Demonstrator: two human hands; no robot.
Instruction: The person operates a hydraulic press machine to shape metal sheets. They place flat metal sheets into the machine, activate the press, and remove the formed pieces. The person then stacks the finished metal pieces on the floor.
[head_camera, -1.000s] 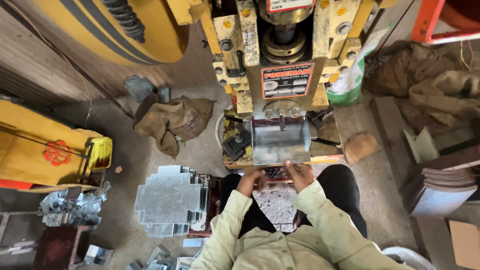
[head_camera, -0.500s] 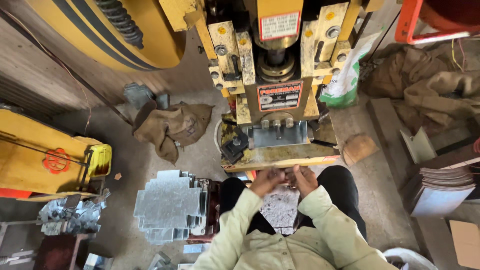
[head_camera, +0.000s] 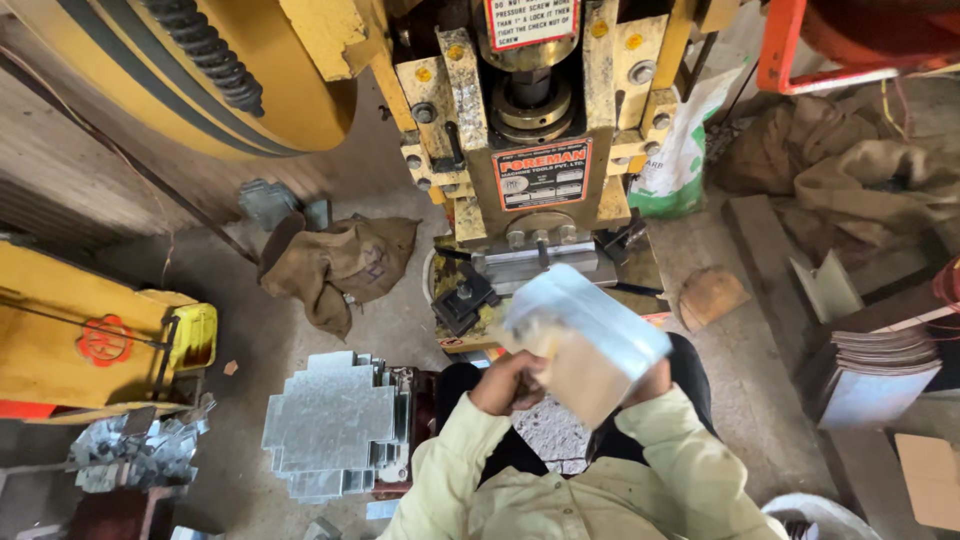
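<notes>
I hold a shiny, bent metal sheet (head_camera: 585, 335) in both hands, lifted and tilted above my lap; it is blurred by motion. My left hand (head_camera: 508, 383) grips its near left edge and my right hand (head_camera: 655, 383) holds its right side from below. Just beyond the sheet is the steel die (head_camera: 535, 262) on the bed of the yellow power press (head_camera: 530, 130). The sheet is clear of the die.
A stack of notched cut metal sheets (head_camera: 335, 425) lies to my left by my knee. A brown sack (head_camera: 340, 265) lies on the floor, with a yellow flywheel (head_camera: 200, 70) above it. More stacked sheets (head_camera: 880, 370) sit at the right, and metal scrap (head_camera: 140, 455) at the far left.
A second ago a sheet lay flat at the die with my hands at its near edge. My hands drew back to my lap, and they now hold a sheet up, tilted.
</notes>
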